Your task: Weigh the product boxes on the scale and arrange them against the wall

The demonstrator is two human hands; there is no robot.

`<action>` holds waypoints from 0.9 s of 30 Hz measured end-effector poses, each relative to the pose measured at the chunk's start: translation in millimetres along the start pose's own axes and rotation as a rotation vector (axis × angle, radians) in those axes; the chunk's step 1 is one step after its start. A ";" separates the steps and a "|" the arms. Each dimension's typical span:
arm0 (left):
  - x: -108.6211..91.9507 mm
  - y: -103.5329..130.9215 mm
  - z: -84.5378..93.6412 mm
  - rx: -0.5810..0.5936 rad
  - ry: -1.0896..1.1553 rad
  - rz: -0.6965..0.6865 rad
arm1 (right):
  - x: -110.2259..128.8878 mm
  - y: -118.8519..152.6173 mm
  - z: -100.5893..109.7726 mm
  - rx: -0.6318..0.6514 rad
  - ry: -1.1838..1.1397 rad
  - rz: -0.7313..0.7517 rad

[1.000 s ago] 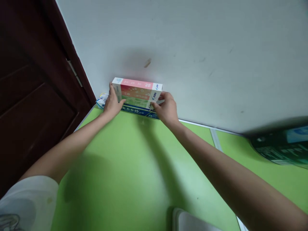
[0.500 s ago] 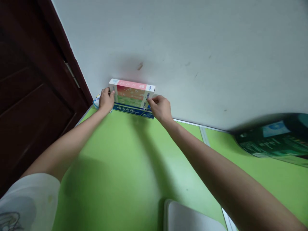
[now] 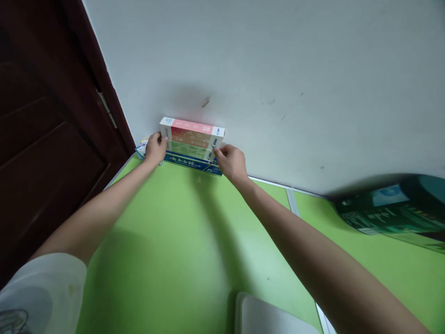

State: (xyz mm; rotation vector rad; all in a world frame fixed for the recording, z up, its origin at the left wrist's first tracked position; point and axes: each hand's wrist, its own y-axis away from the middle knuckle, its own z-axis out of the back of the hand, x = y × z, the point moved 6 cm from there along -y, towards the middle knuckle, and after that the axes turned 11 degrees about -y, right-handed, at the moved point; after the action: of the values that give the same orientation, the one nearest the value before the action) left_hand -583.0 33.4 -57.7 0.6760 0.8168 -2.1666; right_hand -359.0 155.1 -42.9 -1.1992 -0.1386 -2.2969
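A pink and white box [image 3: 192, 133] lies on top of a green box [image 3: 189, 149], and a dark blue box [image 3: 184, 160] is at the bottom of the stack, against the wall. My left hand [image 3: 156, 147] pinches the left end of the pink box between thumb and fingers. At the right end, my right hand [image 3: 231, 161] has thumb and forefinger closed on the boxes near the pink one's lower corner. Beside the left hand, a small white and blue box [image 3: 141, 149] shows partly behind it.
The stack stands on a green table [image 3: 167, 241] by a pale wall. A dark wooden door [image 3: 41, 116] is at the left. A dark green container [image 3: 392, 204] stands at the right. A white rounded object [image 3: 274, 317] lies at the near edge.
The view has shifted slightly, so the boxes appear a little lower. The pink box sits slightly lower against the boxes under it; both hands keep their places at its ends.
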 end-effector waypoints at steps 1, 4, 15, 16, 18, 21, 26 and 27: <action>-1.4 0.9 1.1 0.004 -0.003 -0.015 | 2.8 2.2 0.2 0.009 0.057 0.026; -5.0 2.9 4.8 0.003 -0.015 -0.038 | 11.6 6.7 -0.4 0.027 0.246 0.101; -5.6 4.6 5.2 0.069 0.001 0.000 | 11.6 12.2 3.2 0.097 0.498 0.151; -5.2 4.5 5.0 0.079 0.011 0.001 | 11.2 15.1 6.4 0.096 0.502 0.141; -3.6 6.1 8.2 0.050 0.043 0.035 | 11.8 22.5 13.8 0.093 0.497 0.125; -3.5 22.2 23.6 -0.121 0.095 0.110 | 13.4 38.9 25.4 0.105 0.433 0.118; -48.3 100.5 32.2 0.120 0.039 -0.206 | 13.2 91.4 31.1 0.361 0.203 0.174; -61.9 124.1 29.1 0.293 -0.001 -0.307 | 13.6 107.4 29.6 0.475 0.168 0.192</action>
State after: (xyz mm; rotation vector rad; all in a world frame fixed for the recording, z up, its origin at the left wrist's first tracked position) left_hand -456.7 -28.3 -39.9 0.7307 0.6399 -2.5978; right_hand -289.2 68.0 -30.9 -0.7411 -0.4569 -2.0297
